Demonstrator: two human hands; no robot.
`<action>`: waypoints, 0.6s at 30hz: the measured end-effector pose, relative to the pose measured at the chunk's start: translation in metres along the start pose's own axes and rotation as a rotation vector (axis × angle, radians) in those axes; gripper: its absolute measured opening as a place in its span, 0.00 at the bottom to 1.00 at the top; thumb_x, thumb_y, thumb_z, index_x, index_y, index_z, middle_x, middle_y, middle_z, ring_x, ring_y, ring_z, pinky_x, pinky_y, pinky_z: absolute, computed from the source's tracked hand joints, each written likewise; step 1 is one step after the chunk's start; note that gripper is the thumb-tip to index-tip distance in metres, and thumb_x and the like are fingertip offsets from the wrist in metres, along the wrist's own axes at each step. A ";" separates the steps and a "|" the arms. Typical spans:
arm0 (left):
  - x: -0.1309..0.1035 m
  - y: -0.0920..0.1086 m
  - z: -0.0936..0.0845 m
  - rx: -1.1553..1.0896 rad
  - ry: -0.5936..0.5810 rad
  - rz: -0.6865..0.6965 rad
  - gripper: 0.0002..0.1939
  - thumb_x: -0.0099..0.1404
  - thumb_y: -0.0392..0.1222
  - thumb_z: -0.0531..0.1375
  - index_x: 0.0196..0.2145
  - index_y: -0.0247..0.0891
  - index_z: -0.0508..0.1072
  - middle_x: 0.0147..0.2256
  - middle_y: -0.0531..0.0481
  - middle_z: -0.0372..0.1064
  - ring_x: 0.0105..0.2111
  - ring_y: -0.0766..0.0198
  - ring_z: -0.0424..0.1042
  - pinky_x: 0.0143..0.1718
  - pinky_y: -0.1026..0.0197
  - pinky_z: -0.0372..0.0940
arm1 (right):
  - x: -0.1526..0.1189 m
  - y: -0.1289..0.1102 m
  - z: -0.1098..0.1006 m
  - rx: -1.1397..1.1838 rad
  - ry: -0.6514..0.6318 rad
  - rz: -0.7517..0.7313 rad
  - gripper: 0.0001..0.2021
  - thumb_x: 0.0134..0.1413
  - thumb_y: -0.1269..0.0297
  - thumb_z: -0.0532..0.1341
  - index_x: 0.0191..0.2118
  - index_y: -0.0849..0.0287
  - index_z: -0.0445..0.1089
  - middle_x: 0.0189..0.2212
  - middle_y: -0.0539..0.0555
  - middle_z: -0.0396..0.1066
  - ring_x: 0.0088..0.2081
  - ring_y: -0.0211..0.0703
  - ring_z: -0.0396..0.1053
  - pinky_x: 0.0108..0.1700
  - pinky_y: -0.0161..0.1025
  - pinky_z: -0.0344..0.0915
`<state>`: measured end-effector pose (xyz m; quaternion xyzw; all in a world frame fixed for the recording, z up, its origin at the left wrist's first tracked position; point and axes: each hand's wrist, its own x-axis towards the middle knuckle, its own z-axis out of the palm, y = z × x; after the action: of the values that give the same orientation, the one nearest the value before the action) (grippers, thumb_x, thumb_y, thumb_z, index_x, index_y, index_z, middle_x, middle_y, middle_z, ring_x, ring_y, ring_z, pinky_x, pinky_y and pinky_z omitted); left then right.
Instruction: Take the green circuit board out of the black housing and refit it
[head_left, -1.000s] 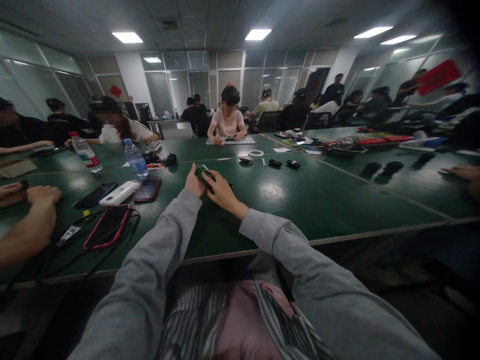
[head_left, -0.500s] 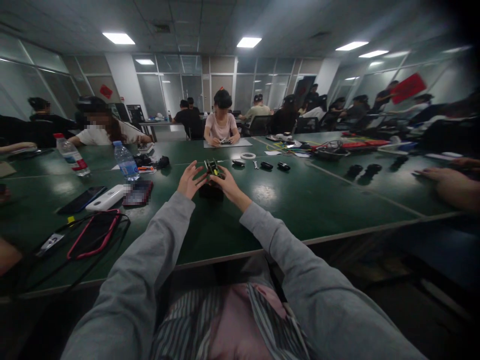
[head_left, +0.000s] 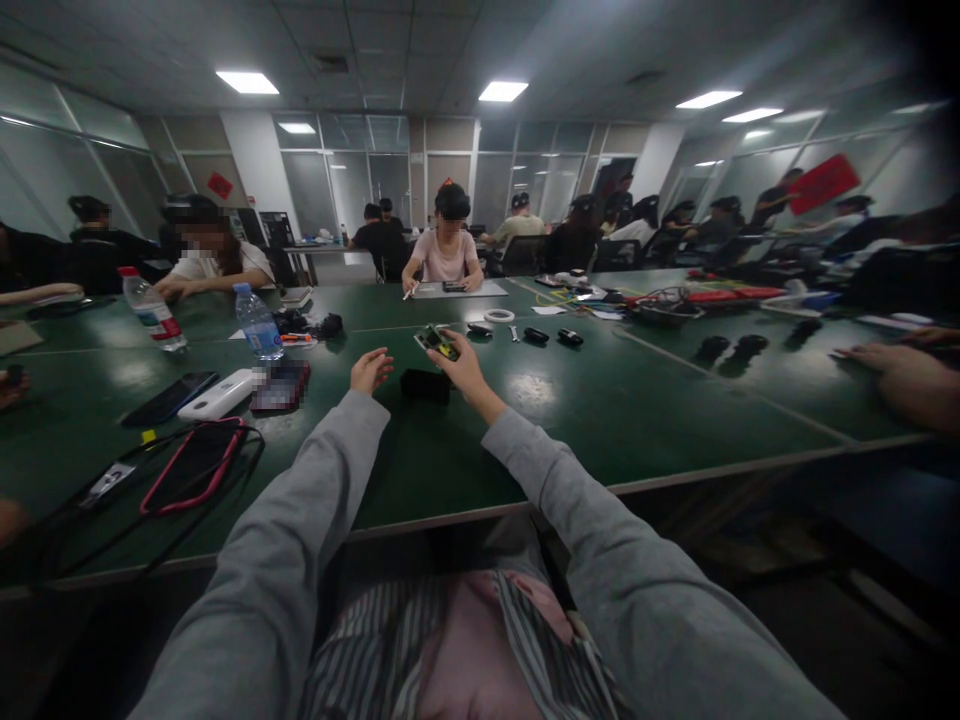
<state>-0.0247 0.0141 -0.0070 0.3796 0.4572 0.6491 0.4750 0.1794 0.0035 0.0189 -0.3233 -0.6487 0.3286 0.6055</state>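
Observation:
My right hand (head_left: 466,365) grips a small green circuit board (head_left: 435,342) with a yellow part on it, holding it tilted above the table. To the left of the board is my left hand (head_left: 370,371), free of any object, its fingers loosely bent and a little apart. Below the board, between both hands, a black box-like piece (head_left: 424,386) rests on the green table (head_left: 450,470). Its inside is too dark to make out.
Beyond my right hand lie a white ring (head_left: 499,316), a small wrench (head_left: 514,333) and black handheld pieces (head_left: 535,336). Bottles (head_left: 258,322) and phones (head_left: 219,395) stand or lie at left, with a pink-edged case (head_left: 193,466) and cord. Another person's hand (head_left: 900,365) rests at far right.
My left hand has come away from the circuit board and moved left and down. The board has turned flatter in my right hand, and the black piece beneath shows more fully.

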 end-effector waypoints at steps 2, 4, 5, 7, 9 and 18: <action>0.006 -0.007 -0.006 0.026 0.037 -0.036 0.12 0.54 0.37 0.62 0.38 0.40 0.73 0.33 0.49 0.73 0.25 0.71 0.71 0.23 0.70 0.59 | -0.002 0.002 -0.001 -0.149 -0.019 -0.109 0.26 0.45 0.57 0.64 0.52 0.56 0.64 0.46 0.54 0.69 0.46 0.43 0.67 0.51 0.41 0.62; 0.010 -0.011 -0.009 0.042 0.057 -0.060 0.12 0.53 0.36 0.62 0.38 0.39 0.72 0.32 0.49 0.73 0.23 0.72 0.70 0.23 0.71 0.58 | -0.005 0.003 -0.001 -0.244 -0.076 -0.183 0.25 0.47 0.58 0.64 0.53 0.56 0.64 0.49 0.54 0.67 0.49 0.44 0.65 0.54 0.42 0.59; 0.011 -0.012 -0.010 0.049 0.060 -0.065 0.12 0.53 0.35 0.62 0.38 0.39 0.72 0.33 0.49 0.73 0.23 0.72 0.70 0.23 0.71 0.58 | -0.006 0.004 -0.001 -0.277 -0.106 -0.208 0.25 0.48 0.58 0.63 0.53 0.55 0.63 0.50 0.54 0.66 0.50 0.44 0.64 0.55 0.42 0.58; 0.013 -0.014 -0.010 0.067 0.055 -0.064 0.11 0.53 0.35 0.62 0.37 0.39 0.72 0.34 0.49 0.72 0.24 0.72 0.70 0.23 0.71 0.59 | -0.008 0.007 -0.001 -0.340 -0.152 -0.234 0.25 0.48 0.59 0.62 0.54 0.55 0.63 0.52 0.54 0.65 0.52 0.45 0.63 0.56 0.43 0.57; 0.014 -0.015 -0.010 0.086 0.043 -0.059 0.10 0.54 0.36 0.62 0.37 0.39 0.73 0.34 0.49 0.72 0.24 0.71 0.71 0.22 0.71 0.59 | -0.010 0.010 -0.001 -0.401 -0.182 -0.241 0.26 0.48 0.60 0.63 0.55 0.55 0.63 0.52 0.55 0.65 0.53 0.46 0.62 0.57 0.44 0.56; 0.013 -0.016 -0.010 0.077 0.040 -0.064 0.12 0.53 0.37 0.63 0.38 0.40 0.73 0.34 0.49 0.72 0.23 0.72 0.70 0.22 0.71 0.59 | -0.016 0.017 -0.012 -0.527 -0.278 -0.274 0.27 0.49 0.60 0.63 0.56 0.53 0.62 0.53 0.55 0.65 0.54 0.46 0.62 0.56 0.46 0.57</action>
<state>-0.0329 0.0268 -0.0244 0.3696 0.5031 0.6228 0.4715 0.1924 0.0007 -0.0038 -0.3307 -0.8254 0.1058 0.4452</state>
